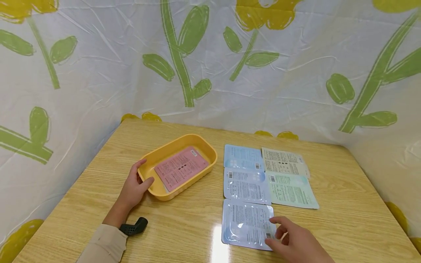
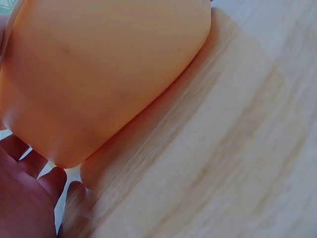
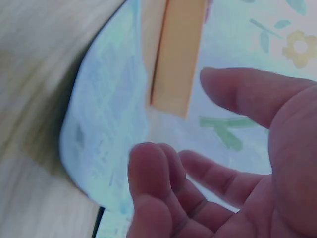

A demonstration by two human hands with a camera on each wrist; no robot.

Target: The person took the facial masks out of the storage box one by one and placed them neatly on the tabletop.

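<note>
My left hand grips the near left end of a yellow plastic basin, its thumb over the rim. In the left wrist view, the fingers lie against the basin's outer wall. A pink printed packet lies flat inside the basin. At the table's front, my right hand hovers at the right edge of a lavender sheet-mask packet. Thumb and fingers are spread apart with nothing between them, as the right wrist view also shows beside the packet.
Behind the lavender packet lie another lavender packet, a green one, a blue one and a beige one, edges nearly meeting. A black strap device sits on my left wrist. Flower-printed cloth hangs around the wooden table.
</note>
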